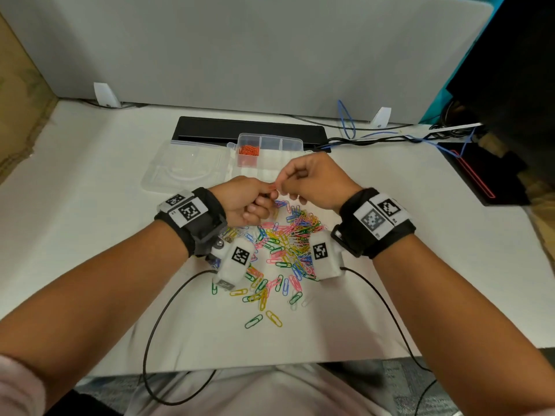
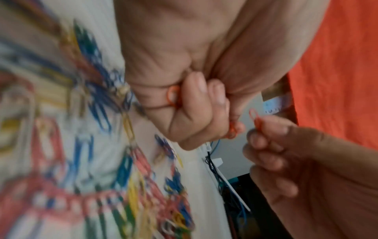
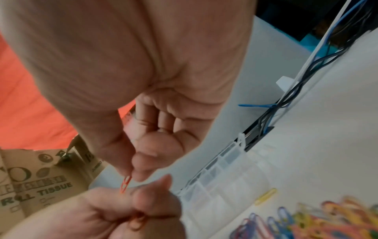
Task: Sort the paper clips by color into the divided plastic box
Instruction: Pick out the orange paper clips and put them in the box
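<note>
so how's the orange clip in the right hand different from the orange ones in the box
The orange clip is single, pinched in the right hand above the pile; the boxed orange clips are many, heaped loose in one compartment of the divided plastic box. They share one colour.

Only readable bit is on the brown cardboard box (image 3: 40, 182) in the right wrist view: it says "TISSUE", with what looks like "ROLL" just before it. Other print on that box is too blurry. The wrist bands (image 1: 187, 210) only carry black-and-white square code tags, no words I can make out.
</note>
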